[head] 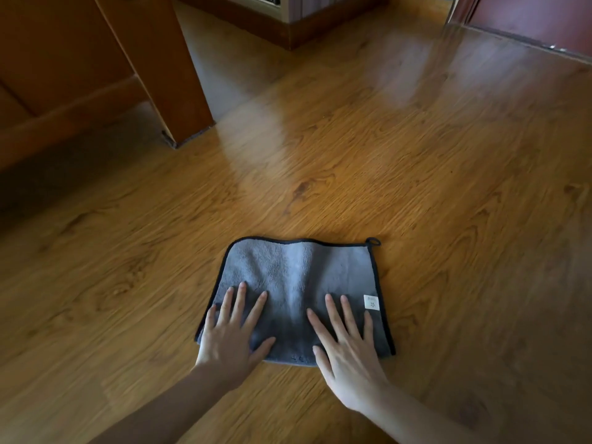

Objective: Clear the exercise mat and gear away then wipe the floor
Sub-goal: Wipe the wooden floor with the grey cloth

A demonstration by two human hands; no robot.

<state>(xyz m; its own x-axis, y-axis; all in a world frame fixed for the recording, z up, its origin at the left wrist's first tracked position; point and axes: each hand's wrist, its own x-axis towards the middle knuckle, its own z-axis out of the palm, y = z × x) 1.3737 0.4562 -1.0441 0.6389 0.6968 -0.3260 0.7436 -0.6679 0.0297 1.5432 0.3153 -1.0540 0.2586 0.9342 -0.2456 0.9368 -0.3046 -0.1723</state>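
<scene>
A grey cloth [298, 270] with a black hem, a small loop at its far right corner and a white label lies spread flat on the wooden floor [416, 174]. My left hand [229, 334] presses on the cloth's near left part with straight, spread fingers. My right hand [346, 344] lies flat on its near right part, fingers also straight. No exercise mat or gear shows in this view.
A wooden furniture leg [166, 68] stands on the floor at the upper left, with a wooden panel behind it. A wall corner with dark skirting [288, 30] sits at the top middle. A reddish door [538, 20] is at the top right.
</scene>
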